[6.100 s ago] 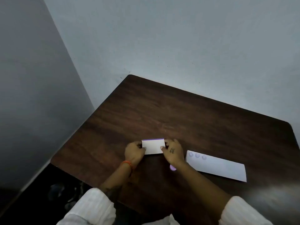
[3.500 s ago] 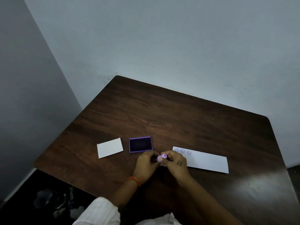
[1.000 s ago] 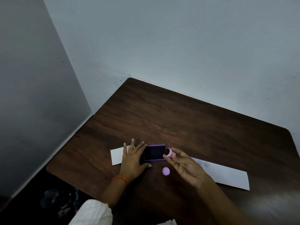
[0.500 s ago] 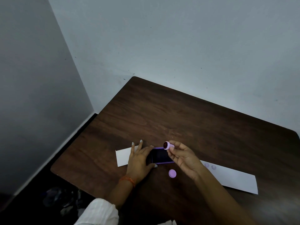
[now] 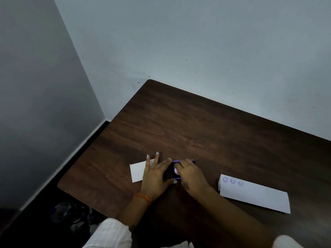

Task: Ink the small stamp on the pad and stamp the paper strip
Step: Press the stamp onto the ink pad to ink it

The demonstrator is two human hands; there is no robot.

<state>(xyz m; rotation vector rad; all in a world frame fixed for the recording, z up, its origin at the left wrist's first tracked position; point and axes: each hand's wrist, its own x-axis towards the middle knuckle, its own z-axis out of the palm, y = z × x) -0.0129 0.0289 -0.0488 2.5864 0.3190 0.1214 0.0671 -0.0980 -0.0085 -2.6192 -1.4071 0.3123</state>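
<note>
A purple-rimmed ink pad (image 5: 172, 171) lies open on the dark wooden table (image 5: 206, 129), mostly covered by both hands. My right hand (image 5: 190, 173) is shut on the small lilac stamp (image 5: 176, 170) and holds it down on the pad's dark surface. My left hand (image 5: 155, 173) lies flat, fingers spread, steadying the pad's left side. The white paper strip (image 5: 256, 194) lies to the right, apart from the hands, with three purple prints near its left end.
The pad's white lid (image 5: 137, 171) lies left of the pad, partly under my left hand. The table stands in a corner between two grey walls. Its left edge drops to a dark floor with some clutter (image 5: 71, 214). The stamp's cap is hidden.
My right hand has brought the stamp from above the pad down onto its surface. My left hand still holds the pad. The loose lilac cap is now out of sight.
</note>
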